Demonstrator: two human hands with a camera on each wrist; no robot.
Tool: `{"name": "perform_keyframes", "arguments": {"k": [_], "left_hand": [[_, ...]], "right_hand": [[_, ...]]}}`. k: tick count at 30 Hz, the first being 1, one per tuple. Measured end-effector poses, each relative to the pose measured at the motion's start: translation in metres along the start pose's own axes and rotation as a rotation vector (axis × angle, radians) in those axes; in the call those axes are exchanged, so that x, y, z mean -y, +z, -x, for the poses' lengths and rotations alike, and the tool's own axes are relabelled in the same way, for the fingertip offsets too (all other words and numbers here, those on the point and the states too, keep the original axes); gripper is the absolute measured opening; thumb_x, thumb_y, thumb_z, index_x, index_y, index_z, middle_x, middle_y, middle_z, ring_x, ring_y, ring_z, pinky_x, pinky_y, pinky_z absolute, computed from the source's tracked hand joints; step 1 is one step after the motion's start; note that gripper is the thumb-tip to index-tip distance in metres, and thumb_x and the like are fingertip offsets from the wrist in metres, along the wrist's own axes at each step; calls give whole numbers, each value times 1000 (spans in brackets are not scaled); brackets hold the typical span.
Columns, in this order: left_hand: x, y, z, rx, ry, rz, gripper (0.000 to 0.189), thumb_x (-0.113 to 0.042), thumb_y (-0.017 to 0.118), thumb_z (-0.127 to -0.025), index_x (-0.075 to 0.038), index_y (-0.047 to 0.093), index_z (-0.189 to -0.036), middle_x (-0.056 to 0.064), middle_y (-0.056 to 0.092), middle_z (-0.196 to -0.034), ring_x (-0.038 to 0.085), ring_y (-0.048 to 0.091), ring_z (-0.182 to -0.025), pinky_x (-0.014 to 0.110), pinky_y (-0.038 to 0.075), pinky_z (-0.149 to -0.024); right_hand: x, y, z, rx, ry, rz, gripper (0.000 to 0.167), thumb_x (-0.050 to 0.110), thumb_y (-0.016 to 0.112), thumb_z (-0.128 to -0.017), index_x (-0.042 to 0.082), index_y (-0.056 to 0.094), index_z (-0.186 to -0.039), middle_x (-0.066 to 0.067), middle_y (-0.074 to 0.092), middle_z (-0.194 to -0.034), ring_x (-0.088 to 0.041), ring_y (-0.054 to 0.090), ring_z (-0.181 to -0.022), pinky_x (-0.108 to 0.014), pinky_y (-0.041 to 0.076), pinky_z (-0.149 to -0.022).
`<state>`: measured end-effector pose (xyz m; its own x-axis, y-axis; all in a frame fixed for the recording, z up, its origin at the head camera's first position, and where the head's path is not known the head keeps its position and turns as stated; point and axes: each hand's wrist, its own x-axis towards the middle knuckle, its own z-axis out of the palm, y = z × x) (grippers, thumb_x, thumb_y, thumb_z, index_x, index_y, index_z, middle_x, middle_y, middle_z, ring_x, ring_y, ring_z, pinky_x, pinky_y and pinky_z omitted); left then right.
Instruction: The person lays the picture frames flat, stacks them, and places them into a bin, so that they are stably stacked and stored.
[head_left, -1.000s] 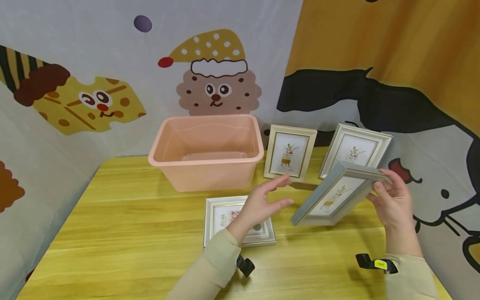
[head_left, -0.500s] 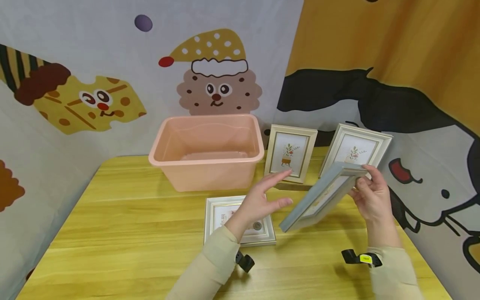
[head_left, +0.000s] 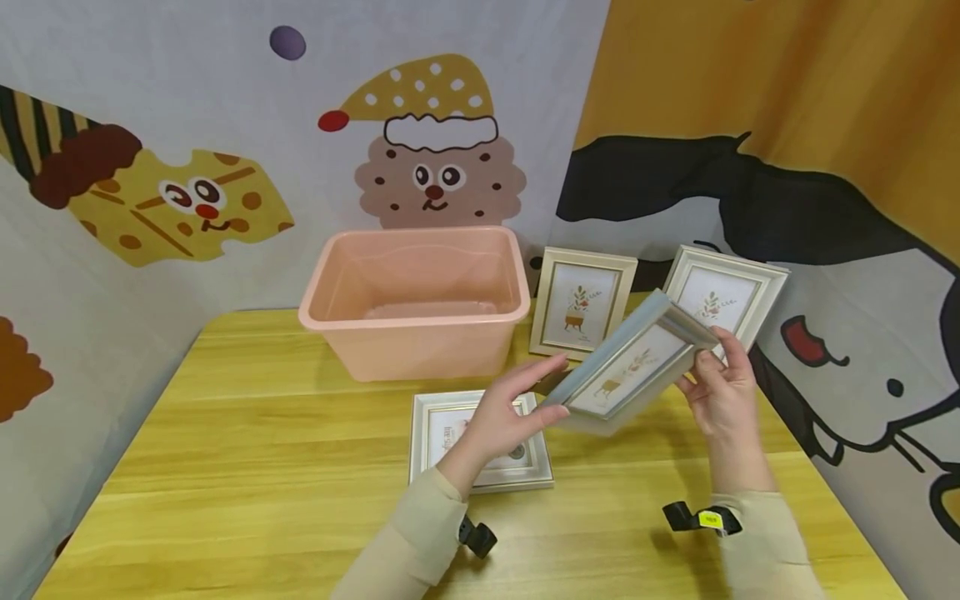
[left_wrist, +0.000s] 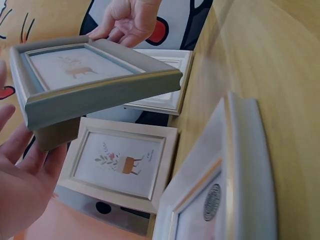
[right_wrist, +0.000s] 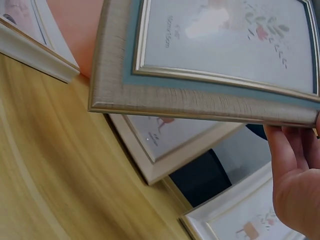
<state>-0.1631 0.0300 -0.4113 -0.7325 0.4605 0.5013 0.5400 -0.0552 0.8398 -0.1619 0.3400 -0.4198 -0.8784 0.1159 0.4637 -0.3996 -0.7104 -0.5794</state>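
There's the grey-blue picture frame, tilted in mid-air over the wood-grain tabletop! The right hand pinches its right corner; the left hand, fingers extended, brackets the lower-left corner, contact unclear. White frame flat below, pink bin beyond, tabletop running left to its edge.

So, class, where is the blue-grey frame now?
In the head view, the blue-grey frame is tilted above the table, right of centre, between left hand and right hand.
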Motion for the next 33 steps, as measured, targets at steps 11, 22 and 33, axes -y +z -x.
{"name": "perform_keyframes", "arguments": {"k": [11, 22, 33], "left_hand": [[-22, -3, 9, -94, 5, 58, 52, 12, 73, -81, 8, 58, -131, 22, 61, -130, 28, 62, -111, 43, 52, -96], [17, 3, 19, -164, 11, 157, 46, 11, 74, -82, 8, 62, -127, 21, 63, -126, 18, 62, -107, 44, 55, -89], [19, -9, 25, -286, -7, 165, 38, 10, 74, -81, 8, 67, -119, 18, 66, -123, 18, 65, -107, 34, 59, -80]], "right_hand": [[-10, 9, 5, -179, -5, 66, 35, -11, 45, -99, 1, 58, -129, -15, 73, -104, -25, 71, -94, -39, 61, -70], [-15, 5, 9, -210, 25, 38, 35, -7, 42, -101, 7, 61, -127, -15, 72, -109, -25, 70, -94, -37, 61, -68], [-24, 3, 17, -44, 13, 87, 38, -10, 42, -100, 9, 61, -128, -13, 71, -113, -24, 69, -100, -37, 60, -75]]}}
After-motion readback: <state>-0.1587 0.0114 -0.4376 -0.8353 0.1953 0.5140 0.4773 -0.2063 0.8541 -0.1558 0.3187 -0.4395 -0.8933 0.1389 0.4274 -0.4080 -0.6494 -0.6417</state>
